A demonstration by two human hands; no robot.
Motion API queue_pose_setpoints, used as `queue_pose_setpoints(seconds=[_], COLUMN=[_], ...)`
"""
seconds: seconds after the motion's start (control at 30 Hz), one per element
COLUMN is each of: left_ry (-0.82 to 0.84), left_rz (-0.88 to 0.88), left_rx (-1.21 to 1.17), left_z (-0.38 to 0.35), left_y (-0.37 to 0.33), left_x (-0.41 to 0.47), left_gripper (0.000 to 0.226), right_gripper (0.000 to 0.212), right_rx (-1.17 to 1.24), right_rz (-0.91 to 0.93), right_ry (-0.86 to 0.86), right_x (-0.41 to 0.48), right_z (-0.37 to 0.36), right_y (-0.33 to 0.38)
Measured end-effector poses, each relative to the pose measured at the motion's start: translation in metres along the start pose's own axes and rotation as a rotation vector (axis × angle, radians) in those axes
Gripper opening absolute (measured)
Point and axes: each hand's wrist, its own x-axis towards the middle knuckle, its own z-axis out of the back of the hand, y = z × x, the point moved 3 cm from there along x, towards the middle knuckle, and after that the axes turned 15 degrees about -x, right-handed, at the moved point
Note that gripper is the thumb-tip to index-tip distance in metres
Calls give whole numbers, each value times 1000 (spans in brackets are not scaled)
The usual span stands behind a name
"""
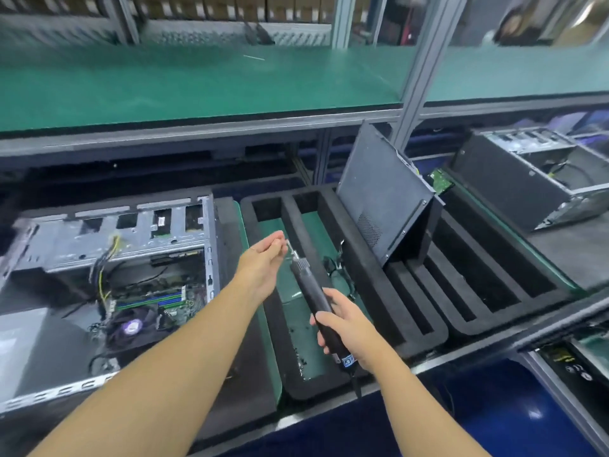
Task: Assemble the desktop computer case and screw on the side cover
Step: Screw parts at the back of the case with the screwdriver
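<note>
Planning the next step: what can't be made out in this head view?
Head view:
Any screw at the electric screwdriver tip: too small, covered by left hand fingers.
Left side of the open case: cut by frame edge; near corner hidden by left forearm.
The side cover, lower edge: hidden inside foam tray.

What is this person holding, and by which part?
The right hand grips an electric screwdriver around its lower handle. Fingertips of the left hand meet at the screwdriver's tip, perhaps pinching something; too small to tell.
</note>
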Motion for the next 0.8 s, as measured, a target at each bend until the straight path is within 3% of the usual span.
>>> queue_pose_setpoints(seconds=[0.13, 0.4, 0.57, 0.8], left_ry=[100, 148, 128, 132], left_rz=[7, 58, 81, 81], left_rx=[-70, -133, -120, -141], left_z=[0, 14, 20, 25], left_y=[-22, -46, -54, -59], left_x=[-17, -43, -55, -65], left_gripper=[20, 22, 21, 23], right_gripper=[87, 70, 48, 43], right_rx=[-79, -42, -47, -82], right_rz=[19, 67, 110, 123], right_ry=[20, 56, 70, 89], right_x=[-3, -15, -20, -23], right_z=[-14, -32, -38, -43], right_y=[13, 20, 18, 23])
